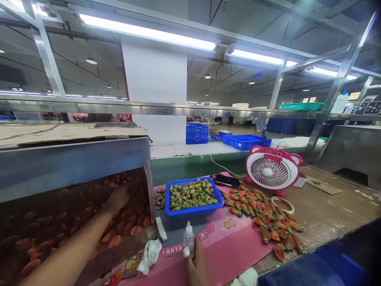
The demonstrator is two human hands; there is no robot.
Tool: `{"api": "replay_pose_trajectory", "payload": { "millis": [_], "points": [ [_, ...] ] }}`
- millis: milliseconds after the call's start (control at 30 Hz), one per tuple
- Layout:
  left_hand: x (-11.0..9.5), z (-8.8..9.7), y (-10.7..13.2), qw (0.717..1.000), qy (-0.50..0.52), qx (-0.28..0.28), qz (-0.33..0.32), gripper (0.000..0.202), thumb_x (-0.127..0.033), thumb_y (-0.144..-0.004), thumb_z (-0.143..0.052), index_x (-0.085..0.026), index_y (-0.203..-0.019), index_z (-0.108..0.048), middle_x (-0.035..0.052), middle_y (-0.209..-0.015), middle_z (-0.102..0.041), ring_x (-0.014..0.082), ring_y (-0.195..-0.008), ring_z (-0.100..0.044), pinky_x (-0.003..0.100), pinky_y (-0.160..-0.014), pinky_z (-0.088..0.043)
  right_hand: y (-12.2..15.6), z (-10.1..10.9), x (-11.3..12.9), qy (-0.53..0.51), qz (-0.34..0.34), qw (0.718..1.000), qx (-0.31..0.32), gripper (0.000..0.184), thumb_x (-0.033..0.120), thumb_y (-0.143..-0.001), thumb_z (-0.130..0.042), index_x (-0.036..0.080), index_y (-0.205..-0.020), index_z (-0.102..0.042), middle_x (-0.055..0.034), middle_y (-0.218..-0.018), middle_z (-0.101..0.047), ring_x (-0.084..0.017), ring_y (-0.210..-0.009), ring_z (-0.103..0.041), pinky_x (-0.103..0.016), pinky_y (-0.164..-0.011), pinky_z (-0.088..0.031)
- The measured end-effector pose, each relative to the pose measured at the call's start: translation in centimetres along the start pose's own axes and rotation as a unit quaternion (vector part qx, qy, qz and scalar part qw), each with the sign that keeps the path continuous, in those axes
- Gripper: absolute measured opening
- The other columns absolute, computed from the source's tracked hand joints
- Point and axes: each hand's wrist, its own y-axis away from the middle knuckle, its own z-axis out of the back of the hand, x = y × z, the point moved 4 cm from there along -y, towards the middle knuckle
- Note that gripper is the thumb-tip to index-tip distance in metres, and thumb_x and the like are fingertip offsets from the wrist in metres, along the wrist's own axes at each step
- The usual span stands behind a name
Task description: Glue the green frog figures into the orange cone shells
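The table (pixel 333 208) carries a metal box (pixel 74 165) and a blue basket (pixel 194 210). The left hand (pixel 119 198) is inside the box, its grip impossible to tell; the right hand (pixel 196 264) clasps a clear bottle (pixel 188 235) before the basket. Orange pieces (pixel 136 230) lie in the box.

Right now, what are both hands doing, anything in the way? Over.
Left hand in box, near orange pieces, grip unclear. Right hand holds bottle, tip up. Crumpled tissue between box and bottle.
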Motion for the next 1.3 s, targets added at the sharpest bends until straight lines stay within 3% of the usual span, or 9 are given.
{"api": "replay_pose_trajectory", "payload": {
  "millis": [133,167,233,367,500,600,733,967,1300],
  "points": [
    [0.4,2.1,6.4,0.987,0.12,-0.039,0.095,0.021,-0.032,-0.076,-0.046,-0.02,-0.09,-0.056,0.0021,-0.084,-0.066,0.022,-0.074,-0.063,0.03,-0.059,-0.05,-0.1,1.5,2.8,-0.025,0.033,0.999,-0.032,0.028,0.033,-0.081,-0.041,0.019,-0.105,-0.04,-0.0075,-0.097,-0.058,-0.019,-0.089,-0.058,-0.03,-0.073,-0.047],
    [0.4,2.2,9.1,0.951,0.259,-0.06,0.156,0.021,-0.031,-0.074,-0.05,-0.02,-0.091,-0.055,0.001,-0.083,-0.066,0.0206,-0.071,-0.063,0.029,-0.058,-0.05,0.1,2.0,3.2,-0.03,0.038,0.998,-0.041,0.026,0.033,-0.08,-0.042,0.018,-0.101,-0.04,-0.0069,-0.092,-0.058,-0.018,-0.084,-0.058,-0.03,-0.071,-0.047],
    [-1.2,1.9,14.4,0.925,0.32,-0.035,0.202,0.021,-0.034,-0.073,-0.052,-0.022,-0.09,-0.054,-0.0027,-0.07,-0.064,0.014,-0.059,-0.06,0.023,-0.052,-0.048,0.9,2.8,3.5,-0.032,0.024,0.998,-0.038,0.029,0.036,-0.078,-0.044,0.017,-0.1,-0.039,-0.0063,-0.088,-0.056,-0.018,-0.081,-0.057,-0.03,-0.069,-0.047],
    [-6.1,-0.6,23.1,0.799,0.519,0.029,0.3,0.021,-0.029,-0.066,-0.063,-0.019,-0.082,-0.055,-0.0023,-0.068,-0.063,0.0065,-0.044,-0.051,0.015,-0.038,-0.038,3.5,5.0,4.0,-0.04,-0.03,0.999,0.014,0.034,0.038,-0.075,-0.048,0.017,-0.102,-0.043,-0.0043,-0.082,-0.056,-0.016,-0.07,-0.057,-0.029,-0.06,-0.046],
    [-10.0,-3.5,26.9,0.702,0.615,0.1,0.345,0.018,-0.023,-0.067,-0.062,-0.017,-0.082,-0.053,0.0007,-0.071,-0.064,0.0089,-0.052,-0.057,0.016,-0.041,-0.041,5.7,7.7,6.6,-0.048,-0.02,0.998,0.019,0.036,0.038,-0.07,-0.057,0.016,-0.097,-0.051,-0.0053,-0.083,-0.057,-0.018,-0.071,-0.057,-0.03,-0.059,-0.046],
    [-11.5,-4.8,27.9,0.669,0.635,0.146,0.358,0.013,-0.023,-0.07,-0.059,-0.017,-0.078,-0.051,0.0035,-0.075,-0.066,0.0122,-0.056,-0.061,0.02,-0.045,-0.045,6.9,9.3,9.3,-0.051,0.047,0.997,-0.021,0.034,0.038,-0.068,-0.061,0.016,-0.092,-0.055,-0.0063,-0.082,-0.057,-0.018,-0.069,-0.057,-0.03,-0.058,-0.045],
    [-12.3,-5.3,28.3,0.687,0.617,0.182,0.337,0.009,-0.024,-0.074,-0.054,-0.016,-0.078,-0.05,0.0046,-0.074,-0.067,0.0125,-0.055,-0.061,0.021,-0.044,-0.044,8.2,10.2,11.9,-0.029,0.094,0.993,-0.058,0.034,0.041,-0.067,-0.061,0.015,-0.087,-0.058,-0.0046,-0.072,-0.056,-0.016,-0.059,-0.054,-0.028,-0.051,-0.043],
    [-12.4,-4.9,28.3,0.754,0.556,0.173,0.304,0.006,-0.015,-0.071,-0.048,-0.017,-0.076,-0.051,0.0011,-0.069,-0.064,0.0079,-0.044,-0.053,0.017,-0.037,-0.036,9.9,10.0,15.7,0.04,0.311,0.949,-0.041,0.039,0.036,-0.07,-0.06,0.011,-0.099,-0.058,-0.0036,-0.067,-0.054,-0.015,-0.054,-0.051,-0.027,-0.043,-0.039],
    [-11.9,-4.3,28.3,0.778,0.533,0.167,0.288,0.011,-0.01,-0.069,-0.047,-0.018,-0.076,-0.053,-0.0014,-0.063,-0.06,0.0095,-0.048,-0.056,0.019,-0.04,-0.041,9.9,8.7,15.8,0.094,0.335,0.938,0.0,0.038,0.029,-0.07,-0.06,0.012,-0.103,-0.054,-0.0034,-0.071,-0.055,-0.014,-0.054,-0.05,-0.027,-0.043,-0.042]
  ]
}}
